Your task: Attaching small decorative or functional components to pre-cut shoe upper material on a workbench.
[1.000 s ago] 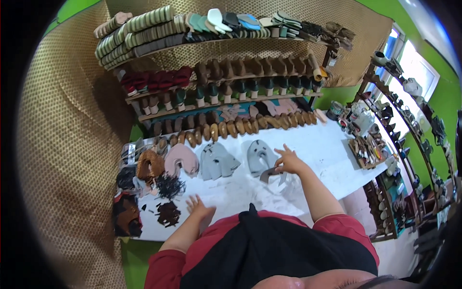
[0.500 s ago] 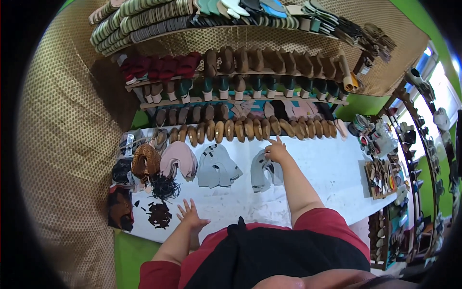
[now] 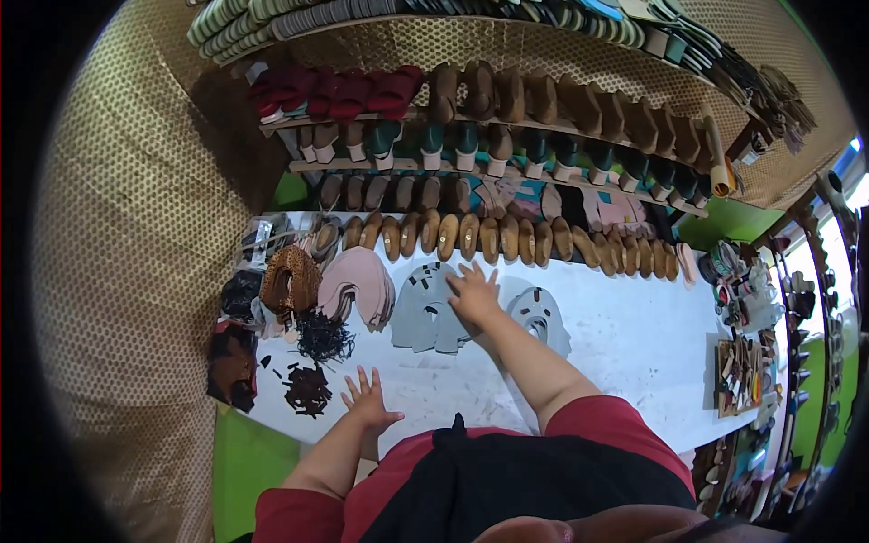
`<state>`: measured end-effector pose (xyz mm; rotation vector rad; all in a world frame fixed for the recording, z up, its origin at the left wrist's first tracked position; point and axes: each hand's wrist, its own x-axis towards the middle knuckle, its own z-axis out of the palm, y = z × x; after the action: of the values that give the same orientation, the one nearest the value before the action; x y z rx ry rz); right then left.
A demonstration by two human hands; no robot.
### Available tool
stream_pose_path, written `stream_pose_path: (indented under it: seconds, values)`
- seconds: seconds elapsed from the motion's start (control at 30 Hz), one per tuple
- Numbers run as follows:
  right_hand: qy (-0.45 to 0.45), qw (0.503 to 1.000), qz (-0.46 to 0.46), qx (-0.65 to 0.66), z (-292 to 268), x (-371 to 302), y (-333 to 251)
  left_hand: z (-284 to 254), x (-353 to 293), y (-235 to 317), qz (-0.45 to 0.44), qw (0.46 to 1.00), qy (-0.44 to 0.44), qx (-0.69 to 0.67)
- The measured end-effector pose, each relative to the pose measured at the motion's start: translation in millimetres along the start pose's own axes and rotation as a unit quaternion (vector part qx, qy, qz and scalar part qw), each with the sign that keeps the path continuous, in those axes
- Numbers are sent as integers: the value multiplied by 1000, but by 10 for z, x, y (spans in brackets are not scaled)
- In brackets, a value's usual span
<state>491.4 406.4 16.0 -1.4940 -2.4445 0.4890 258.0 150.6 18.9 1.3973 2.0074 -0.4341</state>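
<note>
My right hand [image 3: 473, 294] has its fingers spread at the right edge of a fanned stack of grey arched shoe-upper pieces [image 3: 412, 324]. Small black strips lie on that stack near its top. Right of my forearm is a second stack of grey upper pieces [image 3: 554, 317], also with a few dark strips on it. My left hand [image 3: 369, 407] is open, fingers apart, over the near left part of the table. Closest to it is a pile of small dark brown strips [image 3: 308, 389]; a heap of thin black strips [image 3: 324, 338] lies beyond.
Pink upper pieces [image 3: 348, 267] and leopard-patterned ones [image 3: 290, 276] lie on the left of the white table [image 3: 634, 344]. A row of brown shoe lasts [image 3: 510, 240] lines its back edge, below shelves of shoes. A tool box [image 3: 738, 376] stands at the right.
My right hand has moved left from the right grey stack to the left one. My left hand stays spread in nearly the same spot. The view has shifted slightly.
</note>
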Motion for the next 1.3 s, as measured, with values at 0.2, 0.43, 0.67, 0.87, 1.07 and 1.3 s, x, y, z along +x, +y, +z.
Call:
stream_pose_path:
  seconds: [0.2, 0.43, 0.67, 0.87, 1.07, 1.3]
  values:
    - [-3, 998, -61, -12, 135, 285, -303, 6, 34, 3, -3, 1000, -13, 5]
    - [46, 987, -152, -15, 244, 378, -271, -37, 8, 20, -3, 1000, -23, 17]
    - [-39, 990, -135, -15, -52, 145, -314, 20, -11, -19, 6, 1000, -9, 11]
    - [21, 982, -190, -8, -419, -322, -267, 53, -14, -45, 17, 1000, -2, 6]
    - [8, 971, -236, -34, -866, -870, -406, 135, -28, -103, 25, 999, 30, -13]
    - [-113, 971, -203, -58, -1327, -1556, -682, 237, -133, -157, 50, 995, 78, -38]
